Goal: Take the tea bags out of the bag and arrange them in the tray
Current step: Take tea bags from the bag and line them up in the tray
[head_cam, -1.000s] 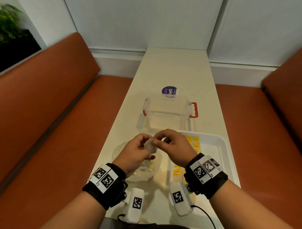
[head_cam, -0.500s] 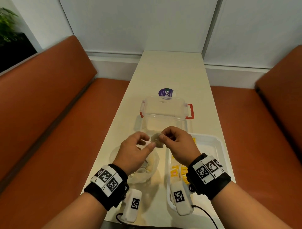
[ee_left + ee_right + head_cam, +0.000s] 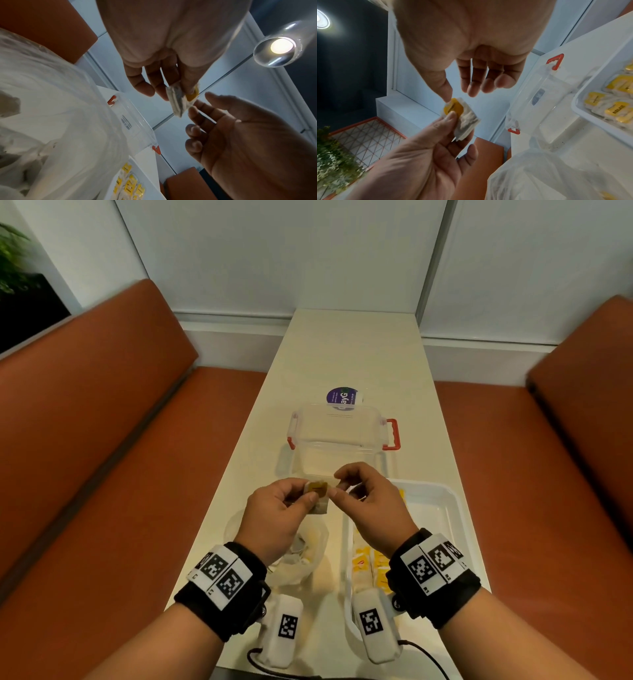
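A white tea bag [image 3: 318,501] with a yellow tag is held in the air above the table. My left hand [image 3: 308,491] pinches it between thumb and fingers [image 3: 452,115]. My right hand [image 3: 337,484] is close beside it on the right. Its thumb tip [image 3: 447,99] touches the tag's edge and its other fingers hang relaxed, off the tea bag [image 3: 181,100]. The crumpled clear plastic bag [image 3: 308,549] lies below my left hand. The white tray [image 3: 455,508] lies under my right wrist, with several yellow-tagged tea bags [image 3: 370,563] laid in its near part.
A clear box [image 3: 339,433] with red latches stands just beyond my hands, and a purple round sticker [image 3: 342,398] lies behind it. The narrow table [image 3: 349,354] runs between two orange benches [image 3: 102,440].
Both hands have lifted the tea bag a little forward from over the plastic bag. It has turned so its yellow tag shows. My right hand's fingers have loosened.
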{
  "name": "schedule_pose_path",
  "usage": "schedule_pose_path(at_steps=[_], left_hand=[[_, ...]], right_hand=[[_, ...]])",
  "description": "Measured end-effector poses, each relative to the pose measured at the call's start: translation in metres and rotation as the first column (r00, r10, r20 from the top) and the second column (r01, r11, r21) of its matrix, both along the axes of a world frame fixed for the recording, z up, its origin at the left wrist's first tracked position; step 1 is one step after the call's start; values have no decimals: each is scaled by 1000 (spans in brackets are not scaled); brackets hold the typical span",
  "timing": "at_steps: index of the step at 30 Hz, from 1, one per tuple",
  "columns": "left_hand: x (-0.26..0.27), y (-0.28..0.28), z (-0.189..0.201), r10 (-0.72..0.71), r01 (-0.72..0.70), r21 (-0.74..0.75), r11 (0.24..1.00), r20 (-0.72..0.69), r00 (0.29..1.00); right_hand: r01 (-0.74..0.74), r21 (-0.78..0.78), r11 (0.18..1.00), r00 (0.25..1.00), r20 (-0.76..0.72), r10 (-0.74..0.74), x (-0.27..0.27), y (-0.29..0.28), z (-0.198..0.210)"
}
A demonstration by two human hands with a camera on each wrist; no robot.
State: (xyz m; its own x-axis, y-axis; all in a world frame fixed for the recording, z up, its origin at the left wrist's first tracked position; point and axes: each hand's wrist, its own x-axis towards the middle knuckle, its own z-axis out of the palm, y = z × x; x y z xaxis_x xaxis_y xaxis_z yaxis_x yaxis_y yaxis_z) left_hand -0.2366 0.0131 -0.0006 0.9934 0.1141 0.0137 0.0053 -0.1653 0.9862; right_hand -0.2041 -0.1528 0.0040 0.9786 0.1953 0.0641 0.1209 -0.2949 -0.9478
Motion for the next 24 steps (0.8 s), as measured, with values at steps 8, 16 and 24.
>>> schedule_pose_path(at_steps=[8,16,24], left_hand=[[2,3,-8,-23,31,102,994,-79,997],[-4,31,-37,-6,81,262,962,-276,961],[-5,37,-50,-15,116,289,950,-329,944]], right_hand=[[-67,7,998,993,-99,68,7,-22,-16],[138,-337,931,942,-245,-228,24,-117,-91],[-18,-534,845,880,-410,-240,12,-123,-150]])
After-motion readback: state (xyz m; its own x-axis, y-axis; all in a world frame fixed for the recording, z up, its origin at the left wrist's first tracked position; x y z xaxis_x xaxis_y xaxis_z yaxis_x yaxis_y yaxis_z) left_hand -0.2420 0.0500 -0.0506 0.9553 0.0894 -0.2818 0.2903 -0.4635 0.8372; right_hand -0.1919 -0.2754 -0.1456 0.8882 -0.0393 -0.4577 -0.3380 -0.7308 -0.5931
